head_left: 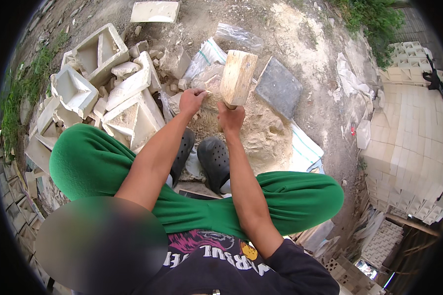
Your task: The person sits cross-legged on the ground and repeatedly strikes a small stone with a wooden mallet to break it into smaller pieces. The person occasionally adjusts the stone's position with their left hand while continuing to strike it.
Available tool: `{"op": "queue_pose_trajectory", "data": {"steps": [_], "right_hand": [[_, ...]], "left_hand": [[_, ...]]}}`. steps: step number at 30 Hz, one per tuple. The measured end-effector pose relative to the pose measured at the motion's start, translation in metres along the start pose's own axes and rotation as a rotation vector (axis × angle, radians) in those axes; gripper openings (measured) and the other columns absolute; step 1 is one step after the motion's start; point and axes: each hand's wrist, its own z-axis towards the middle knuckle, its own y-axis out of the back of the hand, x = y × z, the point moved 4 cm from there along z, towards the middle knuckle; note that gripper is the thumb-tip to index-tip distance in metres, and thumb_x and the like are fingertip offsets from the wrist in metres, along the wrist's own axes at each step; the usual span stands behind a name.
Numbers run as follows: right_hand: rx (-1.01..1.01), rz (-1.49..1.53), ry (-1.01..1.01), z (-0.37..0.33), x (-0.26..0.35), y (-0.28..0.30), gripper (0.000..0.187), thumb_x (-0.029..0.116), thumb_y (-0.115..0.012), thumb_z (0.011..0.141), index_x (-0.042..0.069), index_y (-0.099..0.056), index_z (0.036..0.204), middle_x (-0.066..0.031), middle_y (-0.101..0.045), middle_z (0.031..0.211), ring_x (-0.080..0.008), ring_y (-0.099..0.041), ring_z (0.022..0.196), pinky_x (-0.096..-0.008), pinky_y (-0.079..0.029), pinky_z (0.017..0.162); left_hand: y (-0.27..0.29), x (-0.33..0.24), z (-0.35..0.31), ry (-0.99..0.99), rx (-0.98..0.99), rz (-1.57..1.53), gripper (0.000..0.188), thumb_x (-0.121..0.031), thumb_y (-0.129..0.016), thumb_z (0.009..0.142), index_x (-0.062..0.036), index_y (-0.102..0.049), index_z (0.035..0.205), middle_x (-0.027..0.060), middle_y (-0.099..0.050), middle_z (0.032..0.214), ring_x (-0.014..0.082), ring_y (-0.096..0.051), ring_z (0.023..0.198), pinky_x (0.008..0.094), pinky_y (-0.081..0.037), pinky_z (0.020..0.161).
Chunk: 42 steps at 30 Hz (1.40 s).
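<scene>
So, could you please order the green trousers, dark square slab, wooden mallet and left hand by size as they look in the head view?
1. Green trousers
2. Dark square slab and wooden mallet: too alike to rank
3. Left hand

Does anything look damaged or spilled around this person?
Yes: beyond the left knee, pale hollow blocks lie jumbled at odd angles, some with jagged, broken edges. Pale powder also lies strewn to the right of the right hand.
</scene>
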Motion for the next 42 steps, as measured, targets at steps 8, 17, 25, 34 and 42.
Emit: {"op": "queue_pose_trajectory", "data": {"steps": [8, 17, 25, 34, 42], "right_hand": [[0.208, -0.248, -0.095, -0.014, -0.025, -0.007, 0.04, 0.032, -0.074, 0.073, -0.002, -0.071, 0.094, -0.022, -0.073, 0.08, -0.0345, -0.073, 0.078, -0.0416, -0.056, 0.072], [0.053, -0.128, -0.029, -0.011, 0.036, 0.01, 0.042, 0.032, -0.075, 0.073, 0.002, -0.07, 0.101, -0.0257, -0.071, 0.097, -0.0447, -0.068, 0.096, -0.0501, -0.053, 0.084], [0.271, -0.206, -0.172, -0.024, -0.013, -0.005, 0.046, 0.035, -0.076, 0.071, 0.002, -0.07, 0.102, -0.0251, -0.072, 0.096, -0.0436, -0.068, 0.097, -0.0496, -0.054, 0.085], [0.026, -0.171, -0.045, -0.016, 0.023, 0.01, 0.05, 0.035, -0.078, 0.071, -0.006, -0.07, 0.099, -0.0262, -0.072, 0.095, -0.0411, -0.07, 0.093, -0.0469, -0.055, 0.082], [0.22, -0.257, -0.165, -0.033, -0.02, -0.003, 0.049, 0.038, -0.076, 0.07, 0.005, -0.072, 0.106, -0.0221, -0.073, 0.1, -0.0403, -0.07, 0.096, -0.0451, -0.055, 0.081]], "left_hand": [[-0.004, 0.005, 0.006, 0.053, 0.066, -0.084, 0.029, -0.033, -0.074, 0.086, -0.0111, -0.078, 0.105, 0.0086, -0.073, 0.082, 0.0214, -0.068, 0.072, 0.0351, -0.052, 0.069], [-0.008, 0.006, 0.008, -0.014, 0.027, -0.097, 0.028, -0.029, -0.074, 0.087, -0.0077, -0.078, 0.104, 0.0067, -0.072, 0.076, 0.0157, -0.064, 0.067, 0.0313, -0.05, 0.065], [-0.005, 0.007, 0.008, -0.039, 0.022, -0.073, 0.028, -0.031, -0.074, 0.086, -0.0096, -0.079, 0.104, 0.0053, -0.069, 0.072, 0.0161, -0.063, 0.065, 0.0334, -0.05, 0.063], [-0.005, 0.009, 0.005, -0.03, 0.015, -0.132, 0.029, -0.03, -0.076, 0.085, -0.0075, -0.079, 0.102, 0.0044, -0.07, 0.074, 0.0125, -0.061, 0.066, 0.0307, -0.049, 0.062], [0.0, 0.006, 0.003, -0.054, 0.023, -0.102, 0.03, -0.03, -0.074, 0.087, -0.0062, -0.077, 0.106, 0.0076, -0.074, 0.083, 0.0154, -0.067, 0.072, 0.0318, -0.052, 0.069]]}}
